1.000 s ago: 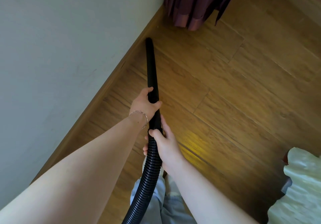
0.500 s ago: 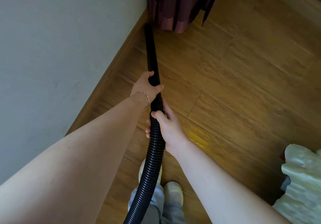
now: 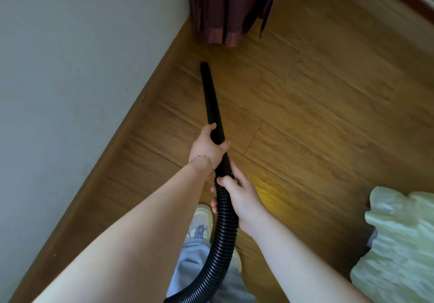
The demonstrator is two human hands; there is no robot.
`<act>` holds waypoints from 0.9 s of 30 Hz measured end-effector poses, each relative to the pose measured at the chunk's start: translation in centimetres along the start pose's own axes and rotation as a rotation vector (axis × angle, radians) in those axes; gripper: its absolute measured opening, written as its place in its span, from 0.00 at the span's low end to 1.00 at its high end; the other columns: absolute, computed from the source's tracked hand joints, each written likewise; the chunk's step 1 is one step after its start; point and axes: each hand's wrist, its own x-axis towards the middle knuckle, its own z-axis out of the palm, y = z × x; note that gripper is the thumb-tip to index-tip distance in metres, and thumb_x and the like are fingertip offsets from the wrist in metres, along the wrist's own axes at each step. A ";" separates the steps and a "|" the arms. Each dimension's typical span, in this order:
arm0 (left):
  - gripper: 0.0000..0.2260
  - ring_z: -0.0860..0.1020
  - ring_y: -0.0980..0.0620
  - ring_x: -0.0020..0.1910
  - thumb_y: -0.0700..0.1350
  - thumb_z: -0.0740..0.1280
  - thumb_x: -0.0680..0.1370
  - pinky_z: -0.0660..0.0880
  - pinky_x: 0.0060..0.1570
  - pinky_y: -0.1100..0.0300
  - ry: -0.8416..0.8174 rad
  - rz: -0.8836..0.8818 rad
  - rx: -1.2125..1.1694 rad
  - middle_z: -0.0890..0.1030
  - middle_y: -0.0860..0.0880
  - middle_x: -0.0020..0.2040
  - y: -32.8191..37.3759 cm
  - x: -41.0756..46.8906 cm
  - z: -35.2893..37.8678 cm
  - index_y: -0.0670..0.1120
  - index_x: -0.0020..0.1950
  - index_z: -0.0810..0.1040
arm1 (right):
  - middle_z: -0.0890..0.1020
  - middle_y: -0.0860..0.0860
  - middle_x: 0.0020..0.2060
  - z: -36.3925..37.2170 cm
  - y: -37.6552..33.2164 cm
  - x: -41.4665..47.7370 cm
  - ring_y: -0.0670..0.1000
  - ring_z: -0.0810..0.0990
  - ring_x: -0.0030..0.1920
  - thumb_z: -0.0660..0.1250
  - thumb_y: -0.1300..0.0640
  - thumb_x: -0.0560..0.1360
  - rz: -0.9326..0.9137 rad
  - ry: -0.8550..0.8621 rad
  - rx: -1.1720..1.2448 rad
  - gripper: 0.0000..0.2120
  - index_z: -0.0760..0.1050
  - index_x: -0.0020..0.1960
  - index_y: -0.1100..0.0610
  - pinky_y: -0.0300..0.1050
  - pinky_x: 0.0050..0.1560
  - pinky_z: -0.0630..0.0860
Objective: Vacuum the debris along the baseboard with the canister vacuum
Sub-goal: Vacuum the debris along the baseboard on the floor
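Gripping the black wand at its upper end, the left hand keeps a closed grip, fingers and thumb wrapped round the tube. The right hand has the same closed grip, curled round the ribbed hose where it joins the wand, farther from the baseboard than the left hand. The wand slopes down to the wooden floor; its tip lies near the baseboard, with a narrow strip of floor between them. A dark red curtain hangs at the baseboard's far end. A thin bracelet circles the left wrist. A pale shoe stands between the baseboard and the hose. Pale green cloth lies well apart from the baseboard.
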 end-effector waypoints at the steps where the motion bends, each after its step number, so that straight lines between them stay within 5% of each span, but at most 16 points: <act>1: 0.27 0.78 0.52 0.44 0.47 0.67 0.75 0.73 0.43 0.61 0.028 -0.018 -0.018 0.78 0.49 0.59 -0.6 -0.7 -0.2 0.54 0.72 0.62 | 0.74 0.58 0.36 0.1 0.3 -0.4 0.54 0.72 0.28 0.60 0.65 0.76 0.006 -0.018 -0.033 0.26 0.71 0.64 0.36 0.44 0.29 0.72; 9: 0.27 0.78 0.48 0.53 0.46 0.67 0.73 0.75 0.54 0.55 0.241 -0.149 -0.190 0.76 0.46 0.61 -8.0 -7.3 -0.9 0.49 0.71 0.63 | 0.73 0.58 0.34 0.9 4.2 -5.0 0.53 0.73 0.28 0.59 0.65 0.76 0.114 -0.186 -0.350 0.26 0.72 0.51 0.30 0.44 0.28 0.72; 15: 0.27 0.76 0.46 0.58 0.46 0.67 0.73 0.73 0.56 0.56 0.404 -0.318 -0.392 0.73 0.43 0.65 -14.5 -13.2 -1.2 0.46 0.70 0.63 | 0.76 0.59 0.38 1.8 7.8 -7.2 0.54 0.74 0.28 0.61 0.64 0.75 0.277 -0.282 -0.677 0.31 0.61 0.72 0.40 0.44 0.28 0.74; 23: 0.27 0.77 0.43 0.49 0.43 0.65 0.75 0.76 0.56 0.47 0.610 -0.626 -0.927 0.75 0.41 0.59 -21.9 -17.5 -4.1 0.46 0.71 0.57 | 0.79 0.57 0.42 8.4 10.6 -5.9 0.52 0.77 0.28 0.65 0.62 0.73 0.292 -0.499 -1.298 0.33 0.61 0.74 0.45 0.44 0.30 0.77; 27: 0.32 0.76 0.42 0.57 0.42 0.64 0.76 0.75 0.58 0.45 0.694 -0.623 -1.185 0.72 0.42 0.66 -25.1 -16.8 -8.1 0.48 0.76 0.52 | 0.80 0.56 0.50 13.9 11.9 -4.3 0.51 0.78 0.28 0.67 0.61 0.73 0.212 -0.557 -1.477 0.30 0.64 0.72 0.46 0.43 0.29 0.78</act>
